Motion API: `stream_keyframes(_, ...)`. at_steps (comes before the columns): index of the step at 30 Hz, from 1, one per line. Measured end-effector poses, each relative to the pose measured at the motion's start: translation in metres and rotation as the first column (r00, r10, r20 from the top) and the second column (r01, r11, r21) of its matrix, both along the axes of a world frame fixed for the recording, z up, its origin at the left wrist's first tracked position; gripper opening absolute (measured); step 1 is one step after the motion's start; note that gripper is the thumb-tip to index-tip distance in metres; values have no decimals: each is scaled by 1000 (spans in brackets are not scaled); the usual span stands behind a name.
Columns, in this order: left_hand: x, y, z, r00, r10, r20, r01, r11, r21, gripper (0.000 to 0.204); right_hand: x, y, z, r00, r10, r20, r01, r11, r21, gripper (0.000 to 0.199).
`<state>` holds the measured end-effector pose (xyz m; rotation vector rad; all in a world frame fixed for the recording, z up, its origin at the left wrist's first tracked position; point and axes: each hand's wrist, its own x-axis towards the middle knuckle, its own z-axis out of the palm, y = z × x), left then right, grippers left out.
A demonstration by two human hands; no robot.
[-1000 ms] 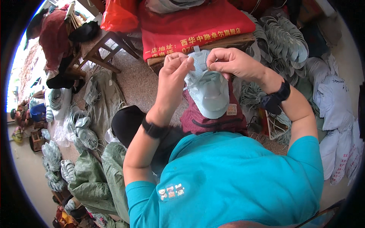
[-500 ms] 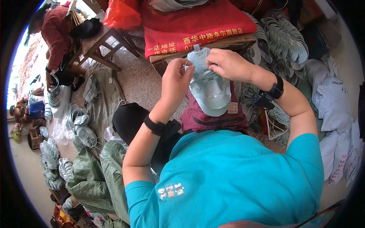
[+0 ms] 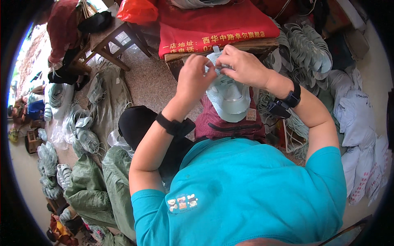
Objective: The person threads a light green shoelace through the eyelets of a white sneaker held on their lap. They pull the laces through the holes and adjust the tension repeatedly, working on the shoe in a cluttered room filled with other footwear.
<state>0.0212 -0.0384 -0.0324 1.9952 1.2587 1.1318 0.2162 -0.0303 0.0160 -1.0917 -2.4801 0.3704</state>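
Observation:
A pale green shoe upper (image 3: 228, 97) rests on a maroon bag (image 3: 230, 123) in my lap. My left hand (image 3: 196, 78) pinches its top edge from the left. My right hand (image 3: 241, 65) grips the same top edge from the right, fingers curled over the tongue. Both hands meet just above the upper, in front of a low wooden bench (image 3: 230, 47). Each wrist carries a black band.
A red cloth (image 3: 213, 24) with yellow print covers the bench. Piles of pale green uppers (image 3: 310, 49) lie at right, white sacks (image 3: 359, 123) beyond them. More uppers (image 3: 80, 131) and green sacks (image 3: 88, 184) lie at left. Another person in red (image 3: 61, 28) sits by a wooden stool (image 3: 108, 39).
Both my hands and the shoe upper have shifted slightly right and up in the view; my fingers have closed tighter together on its top edge.

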Motion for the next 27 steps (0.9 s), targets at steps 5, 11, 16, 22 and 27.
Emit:
stream_keyframes(5, -18, 0, -4, 746, 77, 662, 260, 881, -396, 12, -13, 18, -5, 997, 82, 3, -82, 992, 94, 9)
stream_keyframes(11, 0, -14, -16, 942, 16, 336, -29, 999, 34, 13, -104, 37, 95, 835, 425, -350, -146, 784, 603, 17)
stream_keyframes(16, 11, -20, -11, 965, -2, 260, 0, 1000, 9, 9, -140, 44, 128, 398, 714, -575, -261, 690, 675, 11)
stream_keyframes(22, 18, -13, -5, 991, 83, -104, -63, 981, 181, 10, -107, 43, 125, 518, 584, -625, -249, 802, 543, 7)
stream_keyframes(27, 31, -7, -11, 983, 117, -144, -93, 983, 161, 13, -59, 51, 95, 758, 376, -534, -168, 903, 396, 12)
